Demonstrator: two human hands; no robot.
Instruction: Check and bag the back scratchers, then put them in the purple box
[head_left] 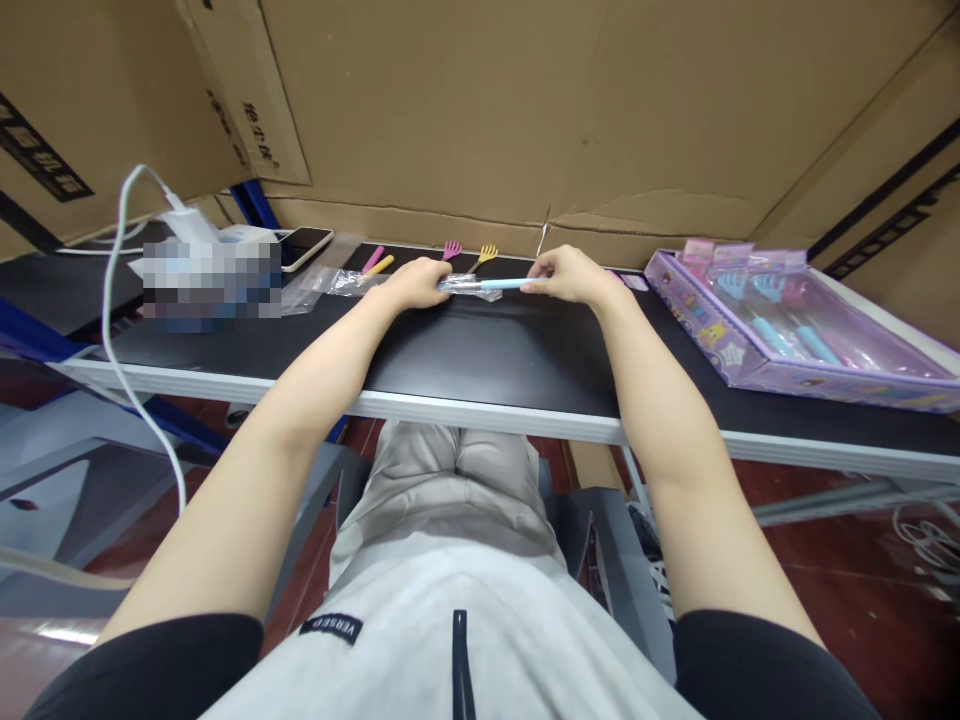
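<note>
A back scratcher with a light blue handle [506, 284] lies level across the space between my hands, low over the black tabletop. My left hand [416, 283] is closed round its head end, together with a see-through plastic sleeve [349, 283] that trails off to the left. My fingers hide the scratcher's head. At the other end, my right hand [566, 273] pinches the tip of the handle. Behind my left hand lie a pink back scratcher [452, 249] and a yellow back scratcher [487, 256], their middles partly hidden by that hand.
A purple display box [757, 360] with several wrapped back scratchers stands at the right. On the left are a phone [306, 248], a blurred-out item [210, 280] and a white charger [191, 222] whose cable hangs over the table edge. Cardboard walls [480, 120] rise behind.
</note>
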